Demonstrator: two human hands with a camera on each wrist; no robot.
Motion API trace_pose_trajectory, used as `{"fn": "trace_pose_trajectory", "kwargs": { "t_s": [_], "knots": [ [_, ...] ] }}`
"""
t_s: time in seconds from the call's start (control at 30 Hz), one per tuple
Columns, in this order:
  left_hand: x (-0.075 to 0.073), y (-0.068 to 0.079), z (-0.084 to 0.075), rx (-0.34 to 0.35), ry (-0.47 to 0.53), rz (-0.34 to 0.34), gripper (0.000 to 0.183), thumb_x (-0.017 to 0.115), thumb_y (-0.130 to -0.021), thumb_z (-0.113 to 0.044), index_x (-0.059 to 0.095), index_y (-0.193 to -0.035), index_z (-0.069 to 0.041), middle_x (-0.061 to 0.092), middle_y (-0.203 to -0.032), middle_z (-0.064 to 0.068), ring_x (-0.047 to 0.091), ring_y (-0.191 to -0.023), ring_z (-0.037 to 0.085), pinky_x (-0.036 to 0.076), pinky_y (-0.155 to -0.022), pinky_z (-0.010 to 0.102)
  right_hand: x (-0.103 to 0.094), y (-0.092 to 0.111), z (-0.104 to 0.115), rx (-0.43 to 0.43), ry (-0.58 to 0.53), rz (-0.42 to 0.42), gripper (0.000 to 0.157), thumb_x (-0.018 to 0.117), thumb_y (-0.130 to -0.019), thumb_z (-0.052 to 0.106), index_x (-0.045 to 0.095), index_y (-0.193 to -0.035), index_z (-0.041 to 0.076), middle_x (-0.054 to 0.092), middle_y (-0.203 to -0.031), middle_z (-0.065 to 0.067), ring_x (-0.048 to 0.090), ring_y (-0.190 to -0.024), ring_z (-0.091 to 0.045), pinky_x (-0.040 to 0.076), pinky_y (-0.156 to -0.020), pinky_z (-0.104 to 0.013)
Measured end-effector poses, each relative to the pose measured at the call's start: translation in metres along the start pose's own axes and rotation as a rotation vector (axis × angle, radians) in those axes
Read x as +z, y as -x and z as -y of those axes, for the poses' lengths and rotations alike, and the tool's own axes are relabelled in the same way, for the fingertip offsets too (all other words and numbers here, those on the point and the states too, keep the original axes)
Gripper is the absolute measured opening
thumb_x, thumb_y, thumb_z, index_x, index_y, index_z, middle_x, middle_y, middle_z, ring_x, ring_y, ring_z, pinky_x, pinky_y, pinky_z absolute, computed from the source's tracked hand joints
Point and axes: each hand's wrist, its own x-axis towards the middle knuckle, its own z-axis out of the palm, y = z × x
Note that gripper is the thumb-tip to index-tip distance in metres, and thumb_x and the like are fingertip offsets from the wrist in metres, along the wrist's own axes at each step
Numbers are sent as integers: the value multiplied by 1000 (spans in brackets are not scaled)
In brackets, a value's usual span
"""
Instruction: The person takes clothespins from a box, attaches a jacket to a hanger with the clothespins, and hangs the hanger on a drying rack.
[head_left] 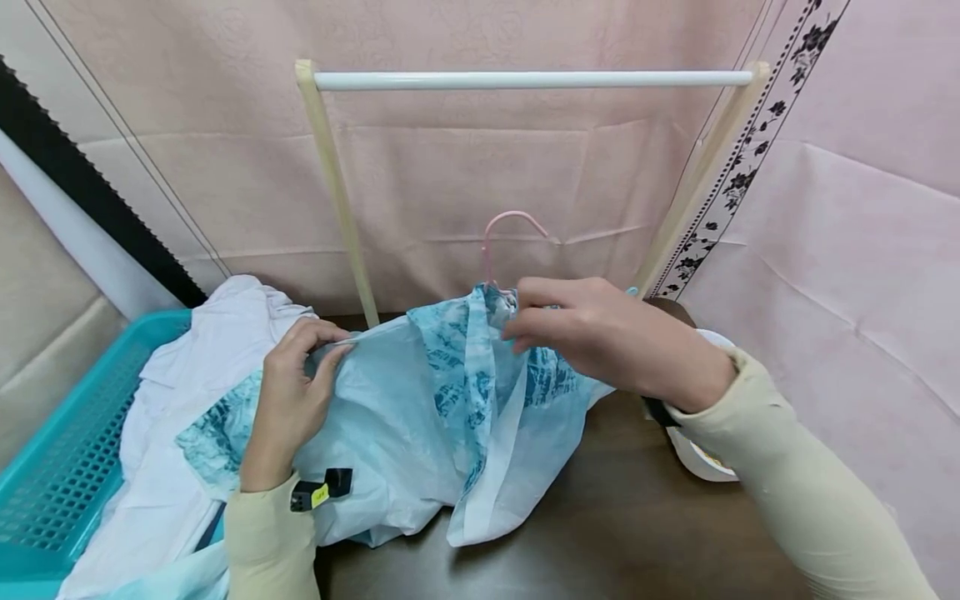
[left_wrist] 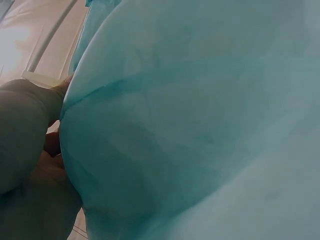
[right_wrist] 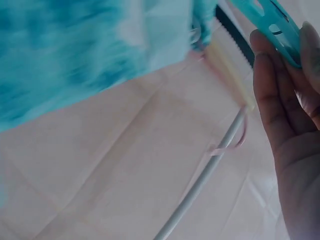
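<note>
1. Dark table beneath, the blue shirt around the pink hanger could skew if the left hand, pinching its edge, tugs.
2. Right hand pinches a clip; loose fingers might drop it.

head view downward, wrist views seemingly close

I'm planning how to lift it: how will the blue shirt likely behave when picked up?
The shirt will probably flop, since its body sags in loose folds. It is likely light for its size, as the cloth looks thin and partly see-through. Its top may stay somewhat stiffer, since a hanger appears to rise from it.
</note>
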Motion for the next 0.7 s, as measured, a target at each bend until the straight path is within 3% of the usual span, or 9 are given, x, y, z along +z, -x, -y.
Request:
{"fn": "trace_pose_trajectory", "kwargs": {
  "t_s": [0.13,0.33,0.7],
  "knots": [
    [-1,-1,0,5,-1,1,6,65,-96,1,69,-99,-2,66,-101,9,55,-91,6,42,-81,10,10,-26,5,-35,61,43,25,68,-90,-11,68,-100,12,54,-88,2,63,-77,-5,51,-66,-17],
    [0,-2,0,9,2,-3,5,66,-96,2,69,-99,-2,67,-100,9,55,-91,6,42,-80,11,26,-57,1,-24,77,84,22,69,-91,-9,72,-101,11,61,-92,-1,72,-86,-10,57,-76,-19],
    [0,-2,1,8,7,-4,5,65,-97,1,69,-98,-2,67,-100,9,55,-90,4,43,-80,11,51,-96,-13,17,62,110,15,67,-96,1,78,-97,10,64,-90,-2,67,-83,-12,54,-77,-17]
  ]
}}
